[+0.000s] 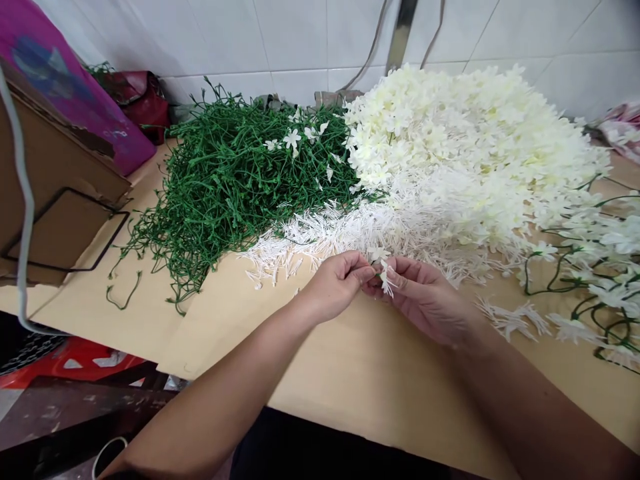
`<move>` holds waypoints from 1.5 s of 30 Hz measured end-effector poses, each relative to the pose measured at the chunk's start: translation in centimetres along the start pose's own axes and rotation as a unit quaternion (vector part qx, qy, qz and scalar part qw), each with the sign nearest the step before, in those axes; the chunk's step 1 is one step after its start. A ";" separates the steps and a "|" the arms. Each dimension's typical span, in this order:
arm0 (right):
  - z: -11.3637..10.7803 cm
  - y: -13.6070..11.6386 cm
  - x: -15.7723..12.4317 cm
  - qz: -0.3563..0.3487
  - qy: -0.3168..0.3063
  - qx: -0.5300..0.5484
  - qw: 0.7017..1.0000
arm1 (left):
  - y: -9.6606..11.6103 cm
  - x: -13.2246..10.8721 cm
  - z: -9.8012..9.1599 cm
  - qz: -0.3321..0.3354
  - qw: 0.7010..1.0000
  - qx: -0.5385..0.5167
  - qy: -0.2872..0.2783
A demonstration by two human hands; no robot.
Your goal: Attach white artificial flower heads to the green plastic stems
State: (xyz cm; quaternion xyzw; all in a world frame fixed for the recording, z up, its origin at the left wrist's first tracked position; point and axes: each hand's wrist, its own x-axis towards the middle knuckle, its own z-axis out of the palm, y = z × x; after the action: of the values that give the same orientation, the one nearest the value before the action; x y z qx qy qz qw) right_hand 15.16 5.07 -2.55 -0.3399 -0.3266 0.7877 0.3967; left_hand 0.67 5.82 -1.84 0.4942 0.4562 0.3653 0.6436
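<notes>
My left hand (340, 283) and my right hand (425, 293) meet over the front of the table, fingertips nearly touching. Between them is a small white artificial flower (379, 256) with white stamens hanging from it. The right thumb and fingers pinch its side. My left thumb and forefinger are pressed together beside it; what they hold is mostly hidden, perhaps the flower's stem end. Just beyond the hands lies a heap of white stamens (345, 230). Behind it rise a pile of green plastic stems (225, 173) and a large mound of white petals (450, 127).
Finished-looking flowers on green stems (610, 287) lie at the right. A cardboard box (55, 173) with a black wire frame stands at the left, a grey cable (23, 200) before it. A red bag (145, 100) rests against the tiled wall (295, 40).
</notes>
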 end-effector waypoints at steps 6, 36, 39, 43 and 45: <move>-0.1 0.2 0.2 -0.002 0.013 -0.023 1.000 | 0.0 0.1 -0.2 -0.005 0.999 0.036 -0.001; -0.2 0.1 0.4 0.019 0.026 -0.009 0.999 | -0.2 0.5 -0.8 0.015 0.998 0.014 -0.052; -0.5 0.2 0.2 0.020 0.033 0.017 0.999 | -0.2 0.4 -0.9 0.042 0.996 0.021 -0.081; -0.8 0.4 0.2 0.019 0.028 0.020 0.999 | -0.4 0.3 -1.0 0.081 0.991 0.081 -0.073; -0.7 0.4 0.3 0.019 0.027 0.018 0.999 | -0.6 0.2 -1.0 0.110 0.986 0.110 -0.062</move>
State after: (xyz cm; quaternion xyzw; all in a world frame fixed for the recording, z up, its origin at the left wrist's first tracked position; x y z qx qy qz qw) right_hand 15.42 5.28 -3.31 -0.3600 -0.2952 0.7915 0.3961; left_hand -0.21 6.15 -2.56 0.6305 0.3958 0.3503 0.5684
